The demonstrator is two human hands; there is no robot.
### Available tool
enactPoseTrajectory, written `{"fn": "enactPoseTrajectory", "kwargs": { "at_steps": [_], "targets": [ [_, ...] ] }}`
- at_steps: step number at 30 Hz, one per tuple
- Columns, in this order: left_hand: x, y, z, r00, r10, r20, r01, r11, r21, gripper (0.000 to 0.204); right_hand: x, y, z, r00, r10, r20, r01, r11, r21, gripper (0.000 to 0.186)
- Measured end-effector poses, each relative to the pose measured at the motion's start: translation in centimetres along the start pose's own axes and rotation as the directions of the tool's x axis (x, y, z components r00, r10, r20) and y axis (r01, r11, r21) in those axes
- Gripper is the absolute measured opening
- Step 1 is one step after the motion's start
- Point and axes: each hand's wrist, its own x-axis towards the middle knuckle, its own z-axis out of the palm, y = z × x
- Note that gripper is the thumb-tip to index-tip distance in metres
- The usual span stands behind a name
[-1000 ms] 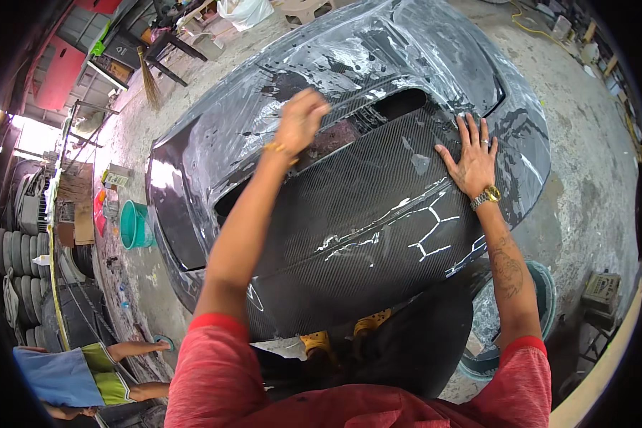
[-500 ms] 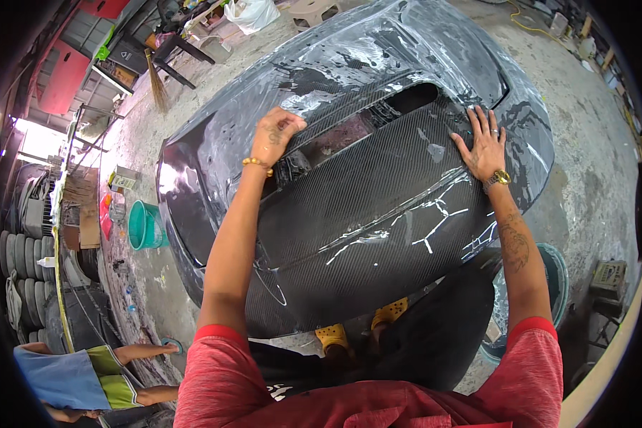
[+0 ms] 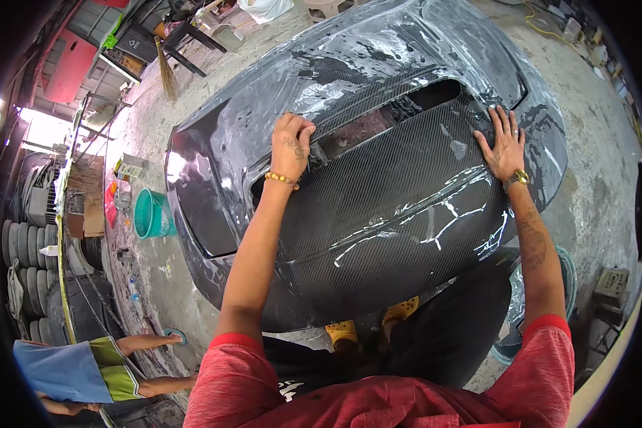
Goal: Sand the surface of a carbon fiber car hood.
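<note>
So the big thing here is a dark car hood [image 3: 378, 214], carbon-weave in the middle with a long vent slot near the far edge, and it's sitting low over the concrete floor [image 3: 157, 264] right in front of the person. A shiny, wrinkly film covers the outer parts of it.

Left hand [image 3: 291, 143] is up at the left end of the vent, fingers curled over the raised edge there, so the grip is pressed together on that lip. There's a bead bracelet on that wrist. Right hand [image 3: 503, 146] is flat on the right side of the hood, fingers spread wide, palm down on the weave, not pinching anything. Gold watch on that wrist.

Yellow shoes [image 3: 371, 328] peek out just under the near edge of the hood.

Off to the left on the floor there's a teal bucket [image 3: 152, 214], a broom [image 3: 167, 75] further back, and stacked tyres [image 3: 18, 271] along the wall. Another person's legs [image 3: 146, 364] show at lower left, well apart from the hood.
</note>
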Motion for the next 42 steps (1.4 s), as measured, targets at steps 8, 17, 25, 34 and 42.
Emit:
{"fn": "enactPoseTrajectory", "kwargs": {
  "at_steps": [8, 17, 25, 34, 42],
  "targets": [
    [-0.1, 1.3, -0.9, 0.953, -0.301, 0.028, 0.301, 0.934, -0.191, 0.01, 0.0, -0.1, -0.2, 1.0, 0.0, -0.011, 0.0, 1.0, 0.014, 0.073],
    [-0.1, 0.9, -1.9, 0.989, -0.145, 0.022, 0.146, 0.988, -0.057, 0.007, 0.0, 0.0, -0.4, 1.0, -0.004, 0.01, 0.004, 0.999, 0.039, 0.073],
    [0.5, 1.1, 0.6, 0.998, 0.031, -0.05, -0.037, 0.991, -0.13, 0.005, 0.1, 0.4, 0.1, 1.0, -0.009, 0.023, 0.009, 1.0, -0.002, 0.07],
    [-10.4, -7.1, -13.6, 0.948, -0.316, -0.028, 0.317, 0.947, 0.046, 0.007, 0.4, 0.9, 1.3, 1.0, -0.015, -0.007, 0.015, 0.998, -0.061, 0.068],
    [-9.2, -5.3, -10.3, 0.894, -0.422, -0.151, 0.418, 0.907, -0.056, 0.008, 0.5, 1.3, 1.8, 0.999, -0.027, -0.026, 0.025, 0.997, -0.08, 0.067]
  ]
}}
